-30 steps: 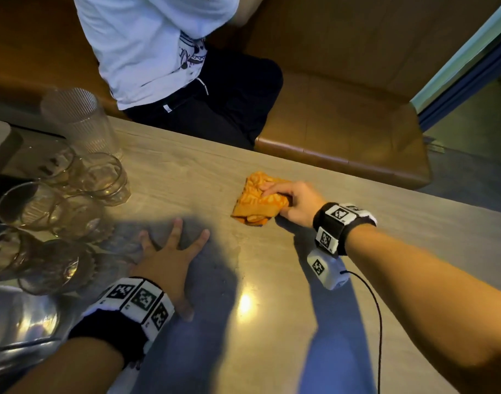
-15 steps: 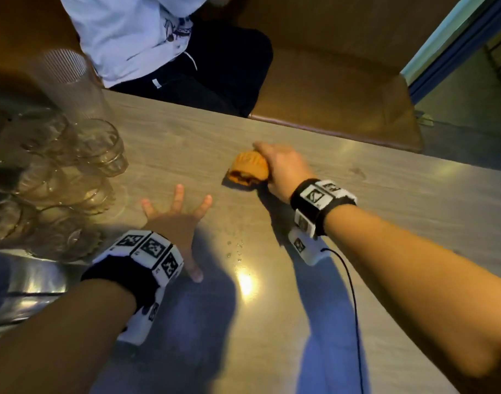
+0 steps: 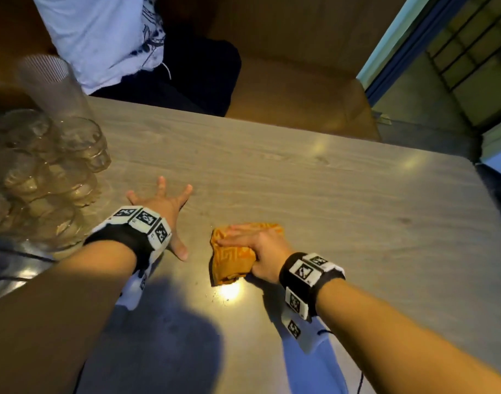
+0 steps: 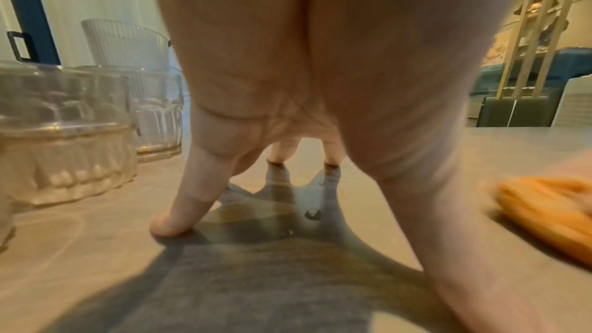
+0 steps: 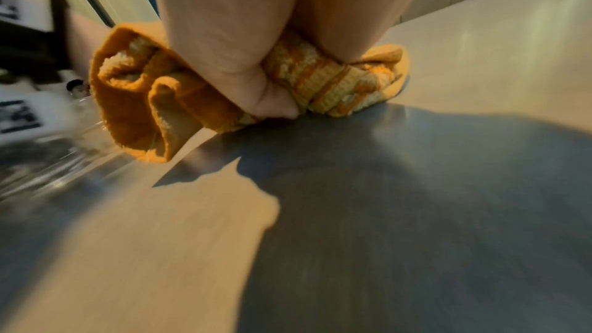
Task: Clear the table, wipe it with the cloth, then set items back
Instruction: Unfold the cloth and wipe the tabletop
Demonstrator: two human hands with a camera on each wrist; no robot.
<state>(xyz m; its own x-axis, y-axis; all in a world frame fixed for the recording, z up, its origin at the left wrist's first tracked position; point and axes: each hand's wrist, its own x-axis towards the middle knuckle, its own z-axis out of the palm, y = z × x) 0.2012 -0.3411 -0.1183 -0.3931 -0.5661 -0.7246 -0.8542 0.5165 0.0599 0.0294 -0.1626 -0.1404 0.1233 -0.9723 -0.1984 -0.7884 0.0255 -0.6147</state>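
Observation:
A bunched orange cloth lies on the grey wood-grain table, near its middle. My right hand presses down on it, fingers laid across the top. In the right wrist view the thumb digs into the folds of the cloth, gripping it. My left hand is planted on the table to the left of the cloth, fingers spread and holding nothing. In the left wrist view only its fingertips touch the surface, and the cloth shows blurred at the right.
Several empty glasses cluster at the table's left, with a tall ribbed glass behind them; they stand close to my left hand. A person in a white shirt sits on the brown bench opposite. Small water drops dot the table.
My right hand pushed the cloth away across the table, then dragged it back toward me, level with my left thumb. The left hand stayed planted.

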